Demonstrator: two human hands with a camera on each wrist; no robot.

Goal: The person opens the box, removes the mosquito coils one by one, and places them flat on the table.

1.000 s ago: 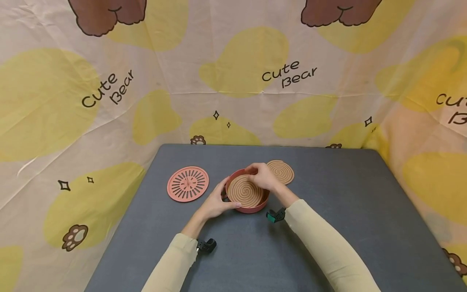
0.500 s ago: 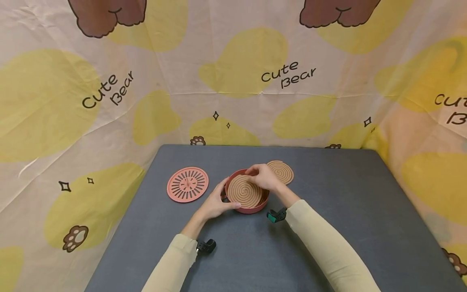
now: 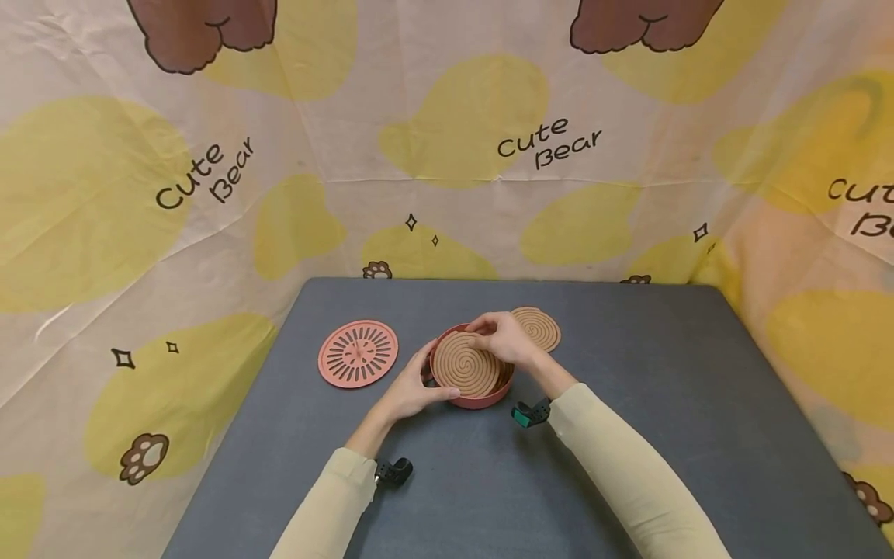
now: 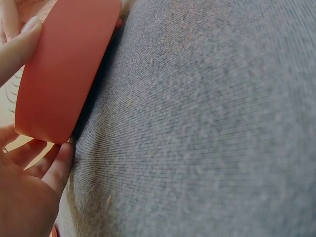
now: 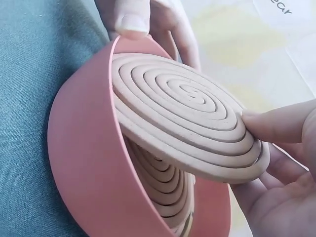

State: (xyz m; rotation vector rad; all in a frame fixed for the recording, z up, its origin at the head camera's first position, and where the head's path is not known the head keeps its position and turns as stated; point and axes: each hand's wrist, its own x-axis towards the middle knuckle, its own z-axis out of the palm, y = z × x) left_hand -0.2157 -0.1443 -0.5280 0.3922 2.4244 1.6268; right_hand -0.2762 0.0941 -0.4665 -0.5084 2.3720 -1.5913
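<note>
My right hand (image 3: 506,340) pinches the edge of a tan mosquito coil (image 5: 192,118) between thumb and fingers. That coil tilts in the mouth of a round coral-red holder (image 5: 94,133), its raised edge on my right hand's side. Beneath it, more coil (image 5: 163,182) shows inside the holder in the right wrist view. My left hand (image 3: 412,388) grips the holder from the left, thumb at the near rim and fingers around the far side. In the left wrist view the holder's smooth outer wall (image 4: 66,74) hides most of its contents.
A slotted coral-red lid (image 3: 358,354) lies on the grey table (image 3: 663,388), left of the holder. Another mosquito coil (image 3: 539,329) rests behind my right hand. A patterned cloth (image 3: 447,140) hangs behind the table.
The pinched coil has shifted very slightly to the left and up with my right hand. My left hand keeps its grip on the holder.
</note>
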